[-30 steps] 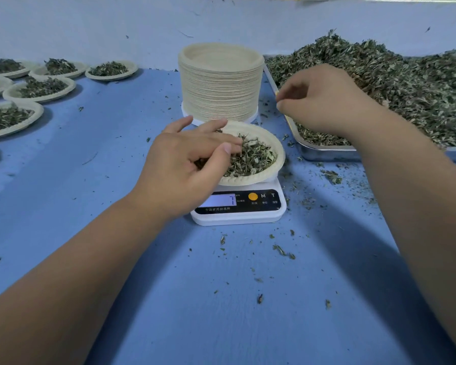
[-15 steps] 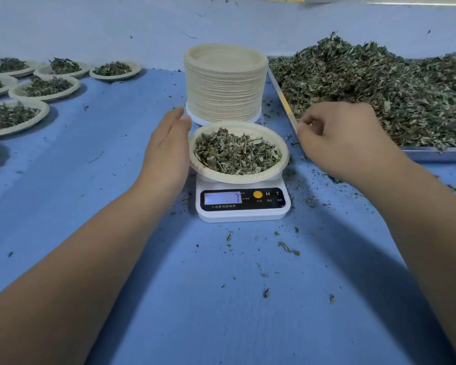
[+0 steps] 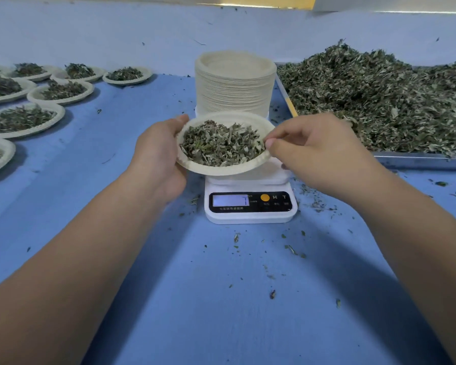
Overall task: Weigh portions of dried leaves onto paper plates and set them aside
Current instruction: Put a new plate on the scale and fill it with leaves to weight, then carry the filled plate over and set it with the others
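Portion weighed; set-aside step starting. Left hand (image 3: 158, 156) grip curls round the plate (image 3: 221, 170) at its left rim, right hand (image 3: 313, 151) grip pinches the right rim. Plate of dried leaves (image 3: 221, 143) is over the scale (image 3: 250, 214). Next: carry level to the filled plates (image 3: 24, 127) at bench (image 3: 142, 246) left.

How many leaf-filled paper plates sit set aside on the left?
8 plates at least: four across the back, two in the next row, two nearer the left edge; more may be cut off.
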{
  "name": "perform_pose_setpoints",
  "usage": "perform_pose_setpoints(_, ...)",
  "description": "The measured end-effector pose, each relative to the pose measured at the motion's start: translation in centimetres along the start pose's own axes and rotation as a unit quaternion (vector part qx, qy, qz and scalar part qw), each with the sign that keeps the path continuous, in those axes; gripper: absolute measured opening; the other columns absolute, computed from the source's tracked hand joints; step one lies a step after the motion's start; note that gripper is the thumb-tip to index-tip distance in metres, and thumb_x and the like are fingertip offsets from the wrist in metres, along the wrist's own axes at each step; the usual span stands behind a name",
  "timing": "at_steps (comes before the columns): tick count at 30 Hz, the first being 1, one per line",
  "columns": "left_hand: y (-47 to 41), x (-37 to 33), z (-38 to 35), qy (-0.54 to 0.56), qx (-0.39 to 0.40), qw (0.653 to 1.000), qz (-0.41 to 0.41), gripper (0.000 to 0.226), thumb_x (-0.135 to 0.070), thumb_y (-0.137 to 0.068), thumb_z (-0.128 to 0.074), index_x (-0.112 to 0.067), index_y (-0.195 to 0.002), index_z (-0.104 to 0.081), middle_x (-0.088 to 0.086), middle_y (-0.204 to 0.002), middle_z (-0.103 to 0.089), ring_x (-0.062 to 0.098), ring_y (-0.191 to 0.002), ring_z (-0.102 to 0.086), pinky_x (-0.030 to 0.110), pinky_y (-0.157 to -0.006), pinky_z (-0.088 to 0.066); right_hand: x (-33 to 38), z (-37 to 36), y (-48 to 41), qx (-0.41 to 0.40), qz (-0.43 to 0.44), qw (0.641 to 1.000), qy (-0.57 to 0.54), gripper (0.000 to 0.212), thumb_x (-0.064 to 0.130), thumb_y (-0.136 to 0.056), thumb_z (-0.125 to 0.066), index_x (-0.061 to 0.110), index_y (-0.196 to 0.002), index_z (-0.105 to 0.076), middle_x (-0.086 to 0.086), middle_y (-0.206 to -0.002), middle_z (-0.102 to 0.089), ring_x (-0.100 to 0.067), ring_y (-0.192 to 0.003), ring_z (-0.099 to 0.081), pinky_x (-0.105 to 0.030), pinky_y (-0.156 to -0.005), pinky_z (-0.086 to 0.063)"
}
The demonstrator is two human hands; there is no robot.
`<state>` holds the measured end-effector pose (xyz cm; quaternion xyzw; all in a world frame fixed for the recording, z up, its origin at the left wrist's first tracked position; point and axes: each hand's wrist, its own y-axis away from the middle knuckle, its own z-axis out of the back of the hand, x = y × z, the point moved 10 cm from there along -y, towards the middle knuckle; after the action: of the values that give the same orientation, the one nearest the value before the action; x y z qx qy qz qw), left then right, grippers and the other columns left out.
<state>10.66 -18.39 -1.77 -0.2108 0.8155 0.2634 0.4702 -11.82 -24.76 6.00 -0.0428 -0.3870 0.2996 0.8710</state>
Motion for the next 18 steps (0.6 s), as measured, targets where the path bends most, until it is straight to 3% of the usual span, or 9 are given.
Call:
perform_pose_setpoints(4, -0.9, -2.1, 1.9, 0.035, -0.024, 0.999, 0.002, 0.035, -0.005, -0.104, -0.037, -0.008, -0.127, -0.063, 0.015, -0.129, -0.067, 0.032, -0.110, -0.070, 0.051, -0.086, -0.061, 2.2, -3.9, 0.1, 0.101, 0.018, 0.995, 0.014, 0.030, 0.052, -0.077, -0.076, 0.036, -0.103, -0.075, 0.017, -0.106, -0.071, 0.002, -0.105, -0.063, -0.031, -0.096, -0.053)
perform_pose_setpoints(5, -1.1, -2.7, 2.4, 0.032, -0.032, 0.999, -0.001, 0.039, -0.003, -0.103, -0.033, -0.007, -0.130, -0.062, 0.017, -0.130, -0.065, 0.033, -0.111, -0.070, 0.050, -0.083, -0.061, 2.7, -4.7, -0.1, 0.110, 0.027, 0.993, 0.027, 0.035, 0.053, -0.076, -0.078, 0.035, -0.106, -0.073, 0.018, -0.107, -0.069, 0.003, -0.105, -0.062, -0.027, -0.094, -0.053)
perform_pose_setpoints(7, -1.7, -3.9, 3.8, 0.031, -0.062, 0.998, -0.012, 0.040, -0.002, -0.103, -0.031, -0.008, -0.128, -0.062, 0.016, -0.125, -0.066, 0.033, -0.106, -0.070, 0.044, -0.067, -0.063, 4.2, -6.2, -1.1, 0.104, 0.061, 0.990, 0.067, 0.033, 0.055, -0.075, -0.080, 0.036, -0.102, -0.071, 0.023, -0.092, -0.062, 0.006, -0.090, -0.057, -0.014, -0.077, -0.046)
perform_pose_setpoints(9, -2.4, -4.8, 5.3, 0.035, -0.084, 0.996, -0.017, 0.036, -0.005, -0.104, -0.033, -0.011, -0.124, -0.061, 0.011, -0.118, -0.066, 0.030, -0.103, -0.069, 0.040, -0.062, -0.062, 5.9, -7.6, -2.4, 0.093, 0.083, 0.988, 0.087, 0.029, 0.056, -0.074, -0.081, 0.039, -0.095, -0.070, 0.024, -0.081, -0.055, 0.002, -0.082, -0.052, -0.014, -0.066, -0.037)
perform_pose_setpoints(11, -3.3, -5.9, 7.2, 0.048, -0.107, 0.993, -0.028, 0.029, -0.009, -0.104, -0.037, -0.014, -0.118, -0.062, 0.007, -0.110, -0.067, 0.026, -0.097, -0.070, 0.040, -0.072, -0.062, 7.5, -9.4, -4.1, 0.097, 0.093, 0.988, 0.083, 0.030, 0.055, -0.072, -0.083, 0.037, -0.093, -0.072, 0.021, -0.083, -0.057, -0.004, -0.089, -0.054, -0.019, -0.067, -0.036)
perform_pose_setpoints(13, -4.4, -7.0, 9.4, 0.074, -0.133, 0.987, -0.048, 0.021, -0.013, -0.103, -0.043, -0.014, -0.108, -0.064, 0.001, -0.097, -0.068, 0.023, -0.076, -0.067, 0.036, -0.072, -0.059, 8.9, -11.5, -5.9, 0.105, 0.100, 0.986, 0.087, 0.032, 0.055, -0.069, -0.085, 0.035, -0.092, -0.075, 0.019, -0.083, -0.058, -0.006, -0.090, -0.056, -0.020, -0.065, -0.035)
perform_pose_setpoints(14, -5.1, -7.5, 10.6, 0.086, -0.144, 0.984, -0.059, 0.022, -0.015, -0.102, -0.045, -0.012, -0.111, -0.065, -0.003, -0.100, -0.071, 0.023, -0.073, -0.063, 0.035, -0.074, -0.056, 9.6, -12.7, -6.8, 0.109, 0.106, 0.984, 0.096, 0.033, 0.056, -0.069, -0.085, 0.034, -0.092, -0.075, 0.019, -0.079, -0.057, -0.007, -0.087, -0.056, -0.020, -0.062, -0.035)
perform_pose_setpoints(16, -6.5, -8.4, 13.3, 0.082, -0.184, 0.976, -0.081, 0.020, -0.016, -0.101, -0.048, -0.011, -0.108, -0.066, -0.003, -0.111, -0.072, 0.023, -0.084, -0.061, 0.038, -0.083, -0.053, 10.9, -15.4, -8.8, 0.116, 0.116, 0.979, 0.116, 0.037, 0.057, -0.067, -0.086, 0.032, -0.093, -0.077, 0.017, -0.078, -0.059, -0.006, -0.078, -0.056, -0.022, -0.062, -0.036)
perform_pose_setpoints(18, -7.5, -8.9, 15.8, 0.039, -0.224, 0.969, -0.097, 0.018, -0.019, -0.102, -0.050, -0.015, -0.090, -0.062, -0.002, -0.103, -0.066, 0.022, -0.097, -0.061, 0.035, -0.090, -0.050, 11.7, -18.3, -11.1, 0.127, 0.118, 0.977, 0.126, 0.038, 0.057, -0.068, -0.086, 0.029, -0.091, -0.078, 0.010, -0.084, -0.069, -0.004, -0.069, -0.058, -0.023, -0.064, -0.039)
